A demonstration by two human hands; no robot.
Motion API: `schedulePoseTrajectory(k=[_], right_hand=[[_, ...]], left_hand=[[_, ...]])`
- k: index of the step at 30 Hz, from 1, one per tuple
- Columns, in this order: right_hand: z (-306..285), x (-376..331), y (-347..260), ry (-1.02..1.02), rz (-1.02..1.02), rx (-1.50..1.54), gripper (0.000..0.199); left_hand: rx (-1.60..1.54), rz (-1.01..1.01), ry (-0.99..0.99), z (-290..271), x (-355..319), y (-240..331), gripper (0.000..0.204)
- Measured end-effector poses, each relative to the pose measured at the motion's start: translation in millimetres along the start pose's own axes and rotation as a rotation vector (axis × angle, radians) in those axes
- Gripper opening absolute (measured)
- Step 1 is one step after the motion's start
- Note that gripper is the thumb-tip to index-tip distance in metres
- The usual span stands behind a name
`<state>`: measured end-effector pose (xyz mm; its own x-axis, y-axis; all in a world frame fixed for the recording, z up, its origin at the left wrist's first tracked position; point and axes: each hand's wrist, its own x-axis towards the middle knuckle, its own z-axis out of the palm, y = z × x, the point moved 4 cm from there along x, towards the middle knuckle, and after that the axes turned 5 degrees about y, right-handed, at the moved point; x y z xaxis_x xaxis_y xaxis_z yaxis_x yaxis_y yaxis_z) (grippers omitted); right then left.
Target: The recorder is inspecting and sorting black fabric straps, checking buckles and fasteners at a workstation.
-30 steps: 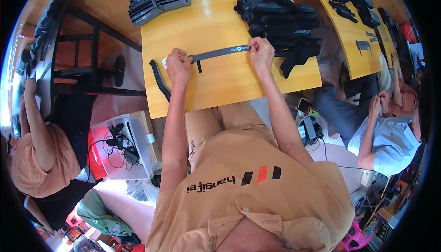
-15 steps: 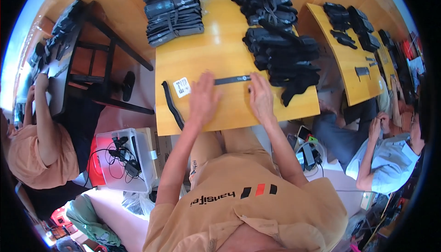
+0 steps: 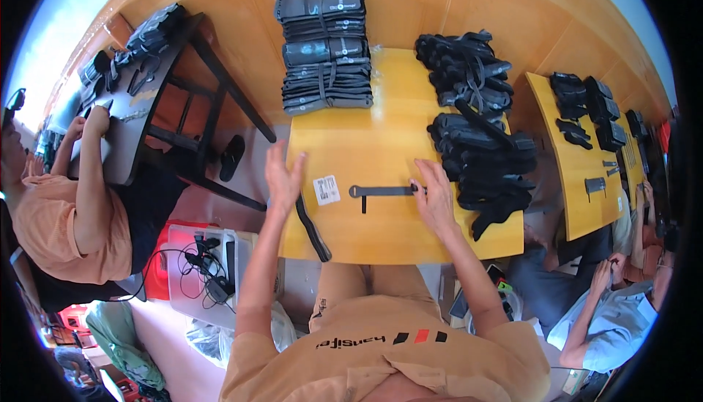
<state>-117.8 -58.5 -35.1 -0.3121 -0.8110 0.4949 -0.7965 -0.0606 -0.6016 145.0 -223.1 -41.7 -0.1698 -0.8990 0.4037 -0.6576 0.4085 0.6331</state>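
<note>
Head view: a yellow wooden worktop (image 3: 351,146) fills the middle, with a tall stack of folded dark grey pieces (image 3: 326,80) at its far left. Along its right side lies a loose pile of black and grey pieces (image 3: 487,157), and behind that a tied dark bundle (image 3: 465,69). The two hands are apart: the left hand (image 3: 283,179) is open over the left edge, thumb spread from the fingers and nothing visible in it; the right hand (image 3: 436,198) reaches over the right end of a grey strap, fingers mostly extended, and I cannot tell whether it grips the strap or only touches it. A curved black strip (image 3: 313,233) lies along the left edge, its upper end near the left wrist. The grey strap (image 3: 388,191) lies crosswise near the middle of the worktop. Just left of it is a white printed label (image 3: 326,190); smallest is a short black tab (image 3: 364,205) below the strap's rounded left end.
</note>
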Motion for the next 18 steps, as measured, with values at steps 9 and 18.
schedulePoseTrajectory(k=[9,18], right_hand=[[102.6,163.6,70.7,-0.194,0.412,0.272,0.055],[161.2,197.7,60.2,-0.484,1.061,0.615,0.081]], left_hand=[[-0.440,-0.659,-0.254,28.3,130.6,-76.1,0.089],[-0.492,-0.753,-0.593,86.1,167.1,-90.4,0.086]])
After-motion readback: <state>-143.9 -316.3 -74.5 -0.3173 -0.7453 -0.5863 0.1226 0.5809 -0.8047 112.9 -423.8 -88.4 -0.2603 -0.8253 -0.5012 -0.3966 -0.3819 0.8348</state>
